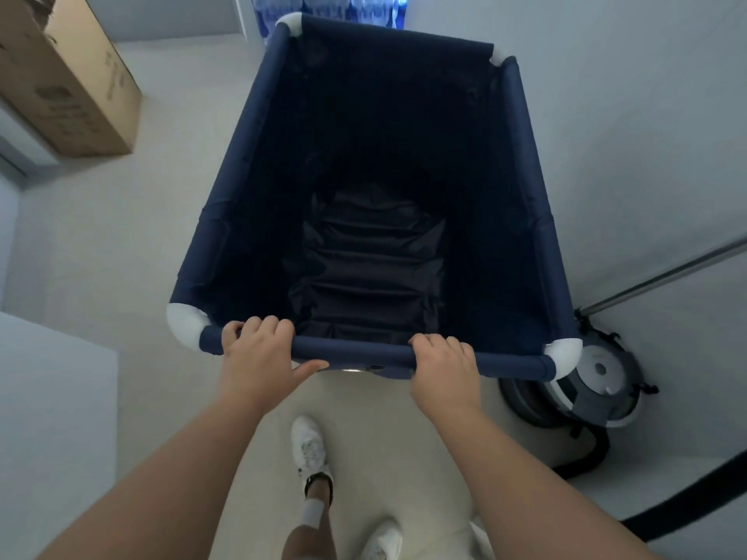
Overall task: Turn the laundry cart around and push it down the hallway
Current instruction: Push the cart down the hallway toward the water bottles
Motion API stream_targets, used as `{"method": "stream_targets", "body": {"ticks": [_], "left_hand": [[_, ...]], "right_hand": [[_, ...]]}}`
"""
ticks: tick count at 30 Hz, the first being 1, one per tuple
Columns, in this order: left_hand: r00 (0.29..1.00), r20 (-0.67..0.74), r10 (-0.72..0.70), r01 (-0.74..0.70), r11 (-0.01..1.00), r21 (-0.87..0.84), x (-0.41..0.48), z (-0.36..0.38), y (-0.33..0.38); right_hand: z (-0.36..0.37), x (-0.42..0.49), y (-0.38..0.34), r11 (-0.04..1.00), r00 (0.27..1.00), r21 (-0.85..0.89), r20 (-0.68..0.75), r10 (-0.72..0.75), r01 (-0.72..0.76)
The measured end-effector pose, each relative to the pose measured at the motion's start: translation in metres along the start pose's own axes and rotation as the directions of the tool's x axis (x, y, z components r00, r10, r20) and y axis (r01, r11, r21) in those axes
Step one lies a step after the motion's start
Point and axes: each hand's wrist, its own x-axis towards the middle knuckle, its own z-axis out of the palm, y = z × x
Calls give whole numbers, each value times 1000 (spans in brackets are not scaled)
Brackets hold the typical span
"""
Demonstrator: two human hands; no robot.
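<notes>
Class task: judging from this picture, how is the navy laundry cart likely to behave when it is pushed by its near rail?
The laundry cart looks empty, so it is probably light and starts easily. Its fabric walls would likely flex, while the padded rail under the left hand and right hand seems stiff. Turning may clip the vacuum cleaner beside its corner.

Both arms outstretched, left grip [258, 349] and right grip [442, 367] closed.

One laundry cart [258, 155] stands on the floor, with four white corner joints showing on its rim. Two hands grip its near rail: the left hand [258, 353] and the right hand [442, 369]. Two white shoes below, one cardboard box [68, 86] to the left, one vacuum cleaner [598, 381], and what may be several packed water bottles [327, 6], too blurred to count.
</notes>
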Motion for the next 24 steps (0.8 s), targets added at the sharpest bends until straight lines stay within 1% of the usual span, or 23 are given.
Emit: {"method": "stream_targets", "body": {"ticks": [7,14,24], "left_hand": [[998,37,43,-43,999,0,87,0,-12],[995,52,79,-79,997,-14,154,1,-21],[995,27,99,-99,995,-18,242,9,-22]], "right_hand": [[-16,78,-3,998,996,-14,50,67,-67],[-25,136,-3,992,991,-25,61,122,-121],[-35,217,13,991,989,-30,65,130,-128]]}}
